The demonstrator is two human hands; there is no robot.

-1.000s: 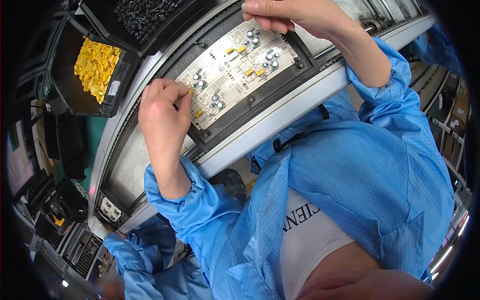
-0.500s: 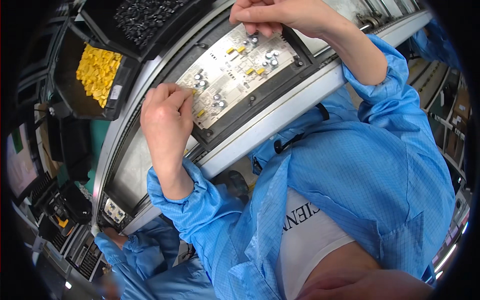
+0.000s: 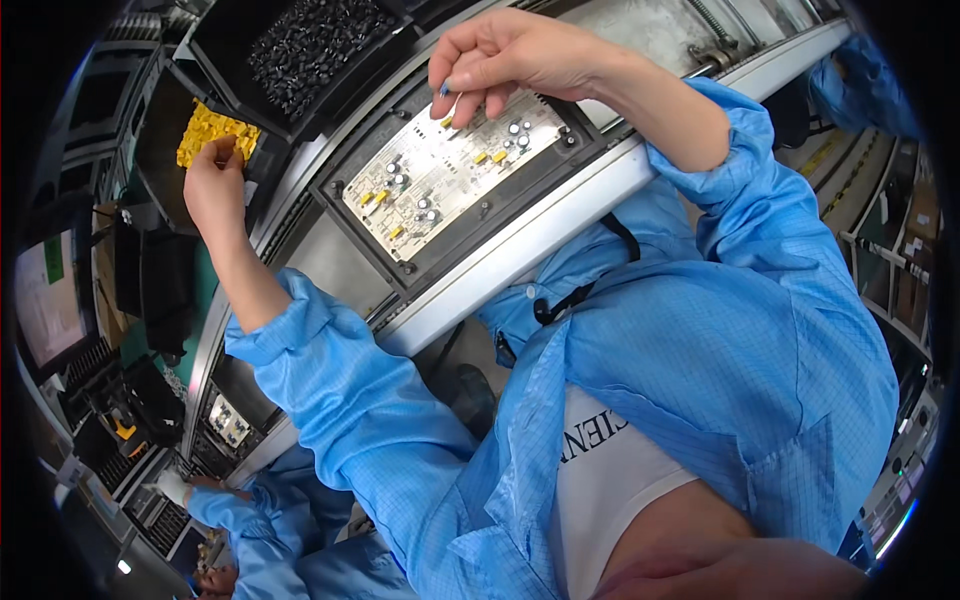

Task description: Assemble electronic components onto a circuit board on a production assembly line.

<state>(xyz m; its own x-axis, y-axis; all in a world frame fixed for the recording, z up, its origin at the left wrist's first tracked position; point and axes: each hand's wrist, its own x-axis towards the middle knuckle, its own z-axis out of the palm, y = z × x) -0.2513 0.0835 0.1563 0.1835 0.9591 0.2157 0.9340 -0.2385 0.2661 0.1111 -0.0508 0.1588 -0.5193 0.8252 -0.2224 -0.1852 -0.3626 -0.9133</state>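
Note:
My left hand point(image 3: 214, 188) is at the bin of small yellow box-shaped components point(image 3: 203, 128). Its fingers are curled together at the edge of the pile, and what they pinch is hidden. Above the circuit board point(image 3: 455, 185), my right hand point(image 3: 490, 68) pinches a small capacitor point(image 3: 444, 90) between thumb and fingers, clear of the board's surface. The pale board lies in a black carrier frame point(image 3: 470, 225). Yellow components point(image 3: 397, 232) and round upright capacitors point(image 3: 428, 212) stand on it in groups.
A black bin of small dark capacitors point(image 3: 305, 60) is beside the yellow parts' bin. A metal rail point(image 3: 530, 255) runs between the carrier and my body. Farther down the line at left are another board point(image 3: 228, 420) and a co-worker's blue sleeve point(image 3: 240, 515).
My left hand has left the board's left edge and moved up and left to the yellow parts' bin. My right hand has shifted left and down over the board, its small capacitor now showing.

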